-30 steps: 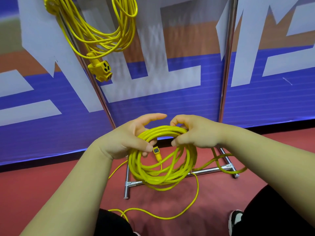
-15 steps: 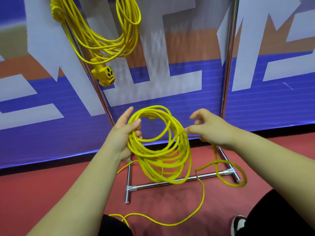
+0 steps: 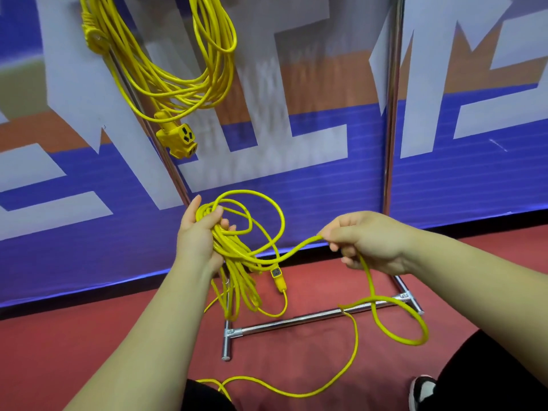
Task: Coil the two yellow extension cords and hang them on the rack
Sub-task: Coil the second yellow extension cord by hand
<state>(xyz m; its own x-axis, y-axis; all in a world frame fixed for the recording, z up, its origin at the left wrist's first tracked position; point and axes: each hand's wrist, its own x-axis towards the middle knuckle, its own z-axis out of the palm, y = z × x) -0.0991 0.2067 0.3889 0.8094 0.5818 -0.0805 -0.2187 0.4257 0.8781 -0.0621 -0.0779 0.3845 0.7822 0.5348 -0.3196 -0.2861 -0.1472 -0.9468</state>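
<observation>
One hung cord [image 3: 181, 94] (top cropped), shoe [image 3: 421, 391] clipped

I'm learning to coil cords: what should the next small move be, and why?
Probably bring the right hand to the left hand, adding its pinched strand as another loop on the coil; loose cord lies on the floor, so coiling isn't finished.

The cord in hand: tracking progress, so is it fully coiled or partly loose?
Partly loose. The left hand grips loops of the cord; the right hand pinches a strand trailing onto the floor.
</observation>
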